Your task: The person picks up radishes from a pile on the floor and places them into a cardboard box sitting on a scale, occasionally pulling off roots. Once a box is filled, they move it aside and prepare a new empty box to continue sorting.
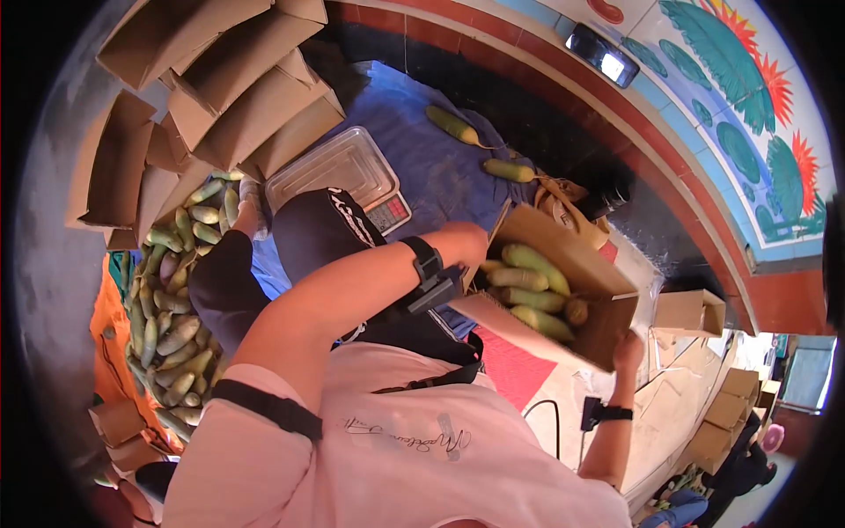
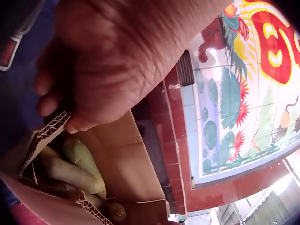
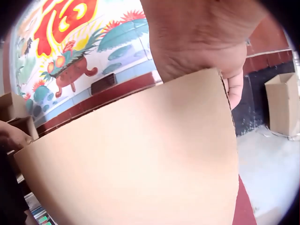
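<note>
L hand (image 1: 464, 244) closed on the near-left rim of an open brown corrugated cardboard box (image 1: 591, 264), fingers bent over the edge. R hand (image 1: 628, 350) closed too, w/ fingers hooked round the opp. side. Box is tilted btwn both hands; can't tell if its base touches the floor. Inside, btwn the grips: long pale-green radishes (image 1: 537, 264), lying together. Red mat (image 1: 519, 361) below box, near side. Left of L hand: clear plastic tray (image 1: 352, 167) on a white digital scale (image 1: 388, 214), w/ big radish pile (image 1: 180, 334) farther left. Past L hand, blue sheet (image 1: 422, 180).
</note>
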`<state>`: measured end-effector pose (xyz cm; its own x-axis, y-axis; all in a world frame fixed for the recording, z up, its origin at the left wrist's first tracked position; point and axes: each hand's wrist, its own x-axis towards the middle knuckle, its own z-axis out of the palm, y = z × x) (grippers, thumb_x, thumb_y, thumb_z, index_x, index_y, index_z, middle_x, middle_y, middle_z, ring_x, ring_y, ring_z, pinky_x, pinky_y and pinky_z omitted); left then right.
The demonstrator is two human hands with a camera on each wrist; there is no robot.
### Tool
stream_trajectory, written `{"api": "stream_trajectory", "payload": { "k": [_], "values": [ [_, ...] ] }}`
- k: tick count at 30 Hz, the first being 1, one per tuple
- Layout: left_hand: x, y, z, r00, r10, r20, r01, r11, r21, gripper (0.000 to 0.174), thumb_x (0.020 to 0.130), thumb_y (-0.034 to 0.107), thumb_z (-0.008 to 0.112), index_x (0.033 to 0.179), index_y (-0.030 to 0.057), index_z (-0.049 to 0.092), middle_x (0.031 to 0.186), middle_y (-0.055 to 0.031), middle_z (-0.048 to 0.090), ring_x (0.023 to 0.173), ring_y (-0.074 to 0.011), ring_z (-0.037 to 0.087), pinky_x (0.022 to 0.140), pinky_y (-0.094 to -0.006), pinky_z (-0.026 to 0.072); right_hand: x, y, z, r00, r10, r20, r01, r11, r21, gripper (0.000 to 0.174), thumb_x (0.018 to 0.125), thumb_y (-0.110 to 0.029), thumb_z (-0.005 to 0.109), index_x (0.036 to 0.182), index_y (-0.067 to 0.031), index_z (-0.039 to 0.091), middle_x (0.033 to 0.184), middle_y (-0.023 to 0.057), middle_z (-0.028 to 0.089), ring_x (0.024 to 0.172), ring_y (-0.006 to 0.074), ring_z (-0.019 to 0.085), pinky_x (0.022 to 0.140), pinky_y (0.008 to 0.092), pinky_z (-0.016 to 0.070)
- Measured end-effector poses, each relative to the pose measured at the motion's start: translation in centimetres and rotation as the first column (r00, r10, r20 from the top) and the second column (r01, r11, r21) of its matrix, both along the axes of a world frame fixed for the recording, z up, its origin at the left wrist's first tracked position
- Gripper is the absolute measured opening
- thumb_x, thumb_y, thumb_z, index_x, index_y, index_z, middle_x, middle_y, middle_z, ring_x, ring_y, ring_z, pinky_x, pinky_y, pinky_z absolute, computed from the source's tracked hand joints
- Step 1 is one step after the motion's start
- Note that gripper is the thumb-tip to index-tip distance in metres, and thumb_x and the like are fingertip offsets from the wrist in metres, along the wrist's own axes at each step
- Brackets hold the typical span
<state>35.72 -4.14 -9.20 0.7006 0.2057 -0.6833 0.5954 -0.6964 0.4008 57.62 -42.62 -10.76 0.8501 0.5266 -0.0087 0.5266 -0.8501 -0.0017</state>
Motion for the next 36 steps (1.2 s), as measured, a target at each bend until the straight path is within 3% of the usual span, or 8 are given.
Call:
{"api": "stream_trajectory", "payload": {
  "k": [5,11,14,20,22,28,30,36],
  "values": [
    [0.6,-2.2,-0.4,0.979,-0.124,-0.162,0.106,0.988,-0.114,0.025,0.08,0.017,0.05,0.075,0.0011,0.068,0.067,-0.0081,0.068,0.054,-0.0176,0.064,0.05,-0.031,0.0511,-1.1,-2.9,-2.1,0.986,-0.117,-0.115,0.117,0.993,-0.006,0.028,0.081,-0.029,0.06,0.082,-0.0012,0.063,0.081,0.0217,0.064,0.08,0.0393,0.062,0.07,0.0475,0.0483],
    [-4.8,3.3,6.7,0.929,0.119,0.349,-0.107,0.993,-0.056,0.034,0.088,0.031,0.045,0.081,0.0032,0.063,0.073,-0.0092,0.065,0.069,-0.0235,0.063,0.065,-0.0367,0.0479,3.1,1.4,1.3,0.998,-0.018,-0.065,-0.005,0.944,-0.33,0.033,0.085,-0.031,0.054,0.08,-0.0002,0.063,0.081,0.0233,0.063,0.079,0.0409,0.061,0.071,0.0497,0.0473],
    [-11.0,6.5,9.2,0.81,0.07,0.583,-0.219,0.957,0.188,0.033,0.089,0.033,0.048,0.08,0.0031,0.058,0.072,-0.014,0.061,0.07,-0.0286,0.06,0.064,-0.0401,0.0448,3.3,6.6,5.4,0.993,0.077,0.092,-0.054,0.972,-0.227,0.034,0.087,-0.032,0.052,0.078,-0.0005,0.063,0.079,0.0213,0.064,0.075,0.0394,0.062,0.067,0.0482,0.0479],
    [-24.0,9.0,12.5,0.386,0.569,0.726,-0.712,0.685,-0.158,0.034,0.092,0.03,0.049,0.078,-0.0012,0.056,0.066,-0.0117,0.058,0.061,-0.0239,0.056,0.061,-0.032,0.0452,-2.4,21.9,13.1,0.908,0.339,-0.248,-0.122,0.777,0.618,0.034,0.088,-0.03,0.056,0.076,0.0015,0.06,0.063,0.0125,0.061,0.055,0.0199,0.059,0.054,0.0336,0.0461],
    [-28.2,9.2,12.4,0.429,0.491,0.758,-0.725,0.688,-0.035,0.034,0.093,0.03,0.049,0.081,-0.0006,0.057,0.067,-0.0138,0.059,0.062,-0.0245,0.058,0.06,-0.0328,0.0456,-6.2,26.9,15.8,0.818,0.427,-0.386,0.062,0.602,0.796,0.032,0.091,-0.031,0.054,0.082,-0.0006,0.061,0.065,0.0068,0.061,0.057,0.0103,0.057,0.053,0.0272,0.0454],
    [-37.1,7.1,7.9,0.561,0.421,0.713,-0.817,0.424,0.392,0.028,0.092,0.026,0.05,0.084,0.0002,0.059,0.081,-0.0176,0.062,0.076,-0.0327,0.06,0.067,-0.0389,0.0463,-12.2,39.3,17.9,0.595,0.68,-0.429,0.162,0.421,0.892,0.03,0.092,-0.03,0.051,0.091,-0.0022,0.062,0.074,0.0066,0.064,0.061,0.0123,0.058,0.057,0.0234,0.0436],
    [-38.7,6.4,6.0,0.547,0.209,0.811,-0.803,0.403,0.438,0.022,0.089,0.022,0.053,0.089,0.001,0.06,0.091,-0.017,0.062,0.087,-0.0351,0.057,0.077,-0.0425,0.0441,-14.4,43.0,17.3,0.56,0.701,-0.443,0.256,0.362,0.896,0.027,0.092,-0.027,0.051,0.09,-0.0022,0.062,0.074,0.0073,0.064,0.061,0.0128,0.057,0.056,0.0242,0.0434],
    [-40.2,4.3,2.7,0.595,0.273,0.756,-0.795,0.34,0.502,0.033,0.086,0.033,0.057,0.104,0.0055,0.059,0.113,-0.013,0.057,0.109,-0.0318,0.05,0.094,-0.0445,0.035,-18.0,50.9,5.7,0.527,0.53,-0.665,0.513,0.425,0.746,0.02,0.087,-0.021,0.053,0.08,-0.0027,0.059,0.066,0.0072,0.06,0.052,0.0138,0.053,0.047,0.0236,0.0391]
  ]
}}
